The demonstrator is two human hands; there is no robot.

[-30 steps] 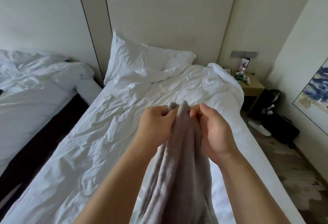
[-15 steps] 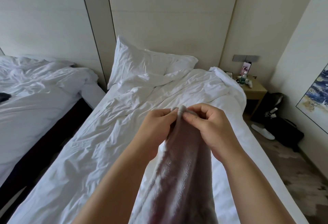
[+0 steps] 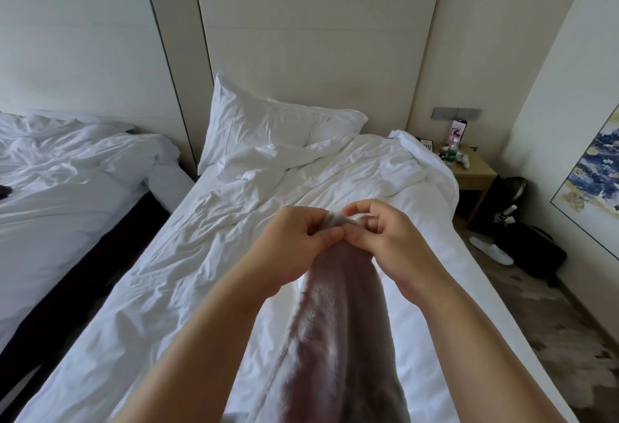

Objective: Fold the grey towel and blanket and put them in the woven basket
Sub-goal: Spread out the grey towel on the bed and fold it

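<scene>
**Two hands hold a grey cloth over the bed**

Both arms reach out in front of the person, bare and a little bent. The two hands meet in the middle, right next to each other, with their knuckles almost touching.

The left hand [image 3: 294, 246] is curled up. Its thumb and fingers pinch the top edge of the grey cloth [image 3: 338, 339]. The back of this hand faces up and to the left.

The right hand [image 3: 393, 245] is curled too. Its thumb and first finger pinch the same top edge, just beside the left hand. The other fingers [image 3: 370, 221] bend in a loose arch over the cloth.

The grey cloth is soft and fluffy. I cannot tell if it is the towel or the blanket. It is bunched into a long strip. It hangs from the two hands, runs down between the arms toward the person, and goes out of the bottom of the picture. It is up in the air above the white bed [image 3: 201, 271].

The bed has wrinkled white sheets and a white pillow [image 3: 261, 124] at the far end by the wall. A second white bed [image 3: 67, 188] is on the left. On the right there is a small wooden table [image 3: 477, 174] with a bottle [image 3: 452, 154] on it. A white slipper [image 3: 490, 248] and a black bag [image 3: 529, 251] are on the floor near it. A blue picture [image 3: 593, 171] hangs on the right wall.
</scene>
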